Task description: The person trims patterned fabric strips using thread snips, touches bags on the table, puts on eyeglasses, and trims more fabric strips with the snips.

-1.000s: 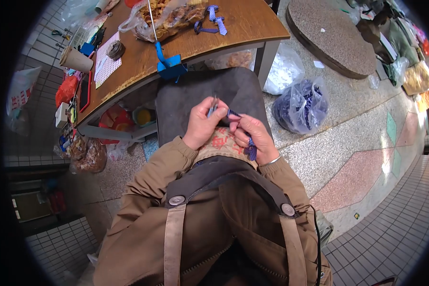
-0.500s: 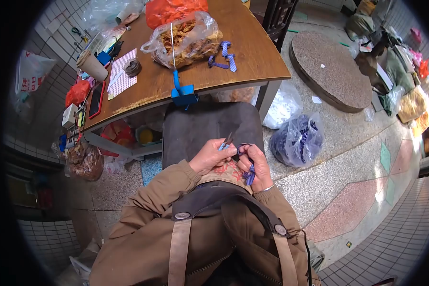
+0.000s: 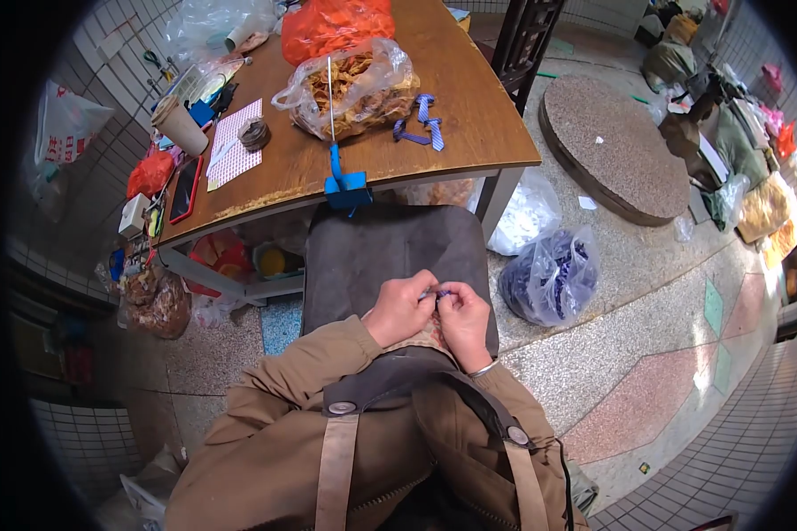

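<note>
My left hand (image 3: 401, 310) and my right hand (image 3: 466, 324) meet above my lap, fingers closed and fingertips nearly touching. Pinched by my right hand is a small blue-purple striped tie (image 3: 443, 294), of which only a bit shows. The small snips seen earlier in my left hand are almost wholly covered by its fingers now. More small striped ties (image 3: 430, 124) lie on the wooden table (image 3: 283, 174) ahead, beside a clear bag of brownish-orange pieces (image 3: 354, 88).
A dark stool (image 3: 390, 248) stands between me and the table. At its right, on the floor, sits a clear bag of dark purple pieces (image 3: 551, 276). A blue clip-like holder (image 3: 348, 190) hangs at the table edge. A round stone slab (image 3: 611, 150) lies further right.
My hands have come together and turned, fingertips meeting at the tie. The snips and the tie's hanging end have gone out of sight. The view has tilted up slightly.
</note>
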The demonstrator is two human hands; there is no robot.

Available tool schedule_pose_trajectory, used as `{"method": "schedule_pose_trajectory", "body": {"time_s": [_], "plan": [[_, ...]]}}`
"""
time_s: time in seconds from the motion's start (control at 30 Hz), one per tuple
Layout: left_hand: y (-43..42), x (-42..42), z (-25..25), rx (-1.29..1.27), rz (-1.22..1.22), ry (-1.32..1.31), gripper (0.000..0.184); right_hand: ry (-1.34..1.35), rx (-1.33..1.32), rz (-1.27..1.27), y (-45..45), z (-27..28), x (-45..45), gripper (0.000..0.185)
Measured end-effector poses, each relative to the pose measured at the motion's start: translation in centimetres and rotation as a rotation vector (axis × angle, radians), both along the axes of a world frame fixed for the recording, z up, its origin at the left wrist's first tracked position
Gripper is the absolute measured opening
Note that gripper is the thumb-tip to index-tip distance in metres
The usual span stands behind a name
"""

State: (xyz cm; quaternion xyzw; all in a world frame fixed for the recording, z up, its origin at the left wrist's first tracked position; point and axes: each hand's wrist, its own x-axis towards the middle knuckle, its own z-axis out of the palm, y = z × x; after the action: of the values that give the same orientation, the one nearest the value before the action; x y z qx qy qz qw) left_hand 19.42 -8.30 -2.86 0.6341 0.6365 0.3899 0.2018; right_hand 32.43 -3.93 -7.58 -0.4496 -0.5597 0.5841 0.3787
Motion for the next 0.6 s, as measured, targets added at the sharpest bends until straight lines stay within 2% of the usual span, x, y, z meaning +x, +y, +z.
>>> {"method": "schedule_pose_trajectory", "body": {"time_s": [0.03, 0.07, 0.2, 0.23, 0.37, 0.6], "plan": [[0.0, 0.2, 0.3, 0.065, -0.014, 0.159, 0.021, -0.098, 0.009, 0.024, 0.1, 0.1, 0.1, 0.009], [0.1, 0.2, 0.4, 0.065, -0.013, 0.16, 0.021, -0.097, 0.009, 0.025, 0.1, 0.4, 0.1, 0.009], [0.3, 0.1, 0.5, 0.216, 0.062, 0.344, 0.027, 0.069, -0.167, 0.063, 0.2, 1.7, 0.3, 0.006], [0.3, 0.0, 0.5, 0.212, 0.062, 0.345, 0.027, 0.069, -0.17, 0.063, 0.2, 1.6, 0.2, 0.006], [0.4, -0.7, 0.2, 0.201, 0.163, 0.388, 0.022, 0.419, -0.307, 0.154, 0.3, 0.7, 0.2, 0.004], [0.6, -0.7, 0.9, 0.261, 0.022, 0.275, 0.022, 0.557, -0.467, 0.168, 1.0, 1.7, 0.6, 0.007]]}}
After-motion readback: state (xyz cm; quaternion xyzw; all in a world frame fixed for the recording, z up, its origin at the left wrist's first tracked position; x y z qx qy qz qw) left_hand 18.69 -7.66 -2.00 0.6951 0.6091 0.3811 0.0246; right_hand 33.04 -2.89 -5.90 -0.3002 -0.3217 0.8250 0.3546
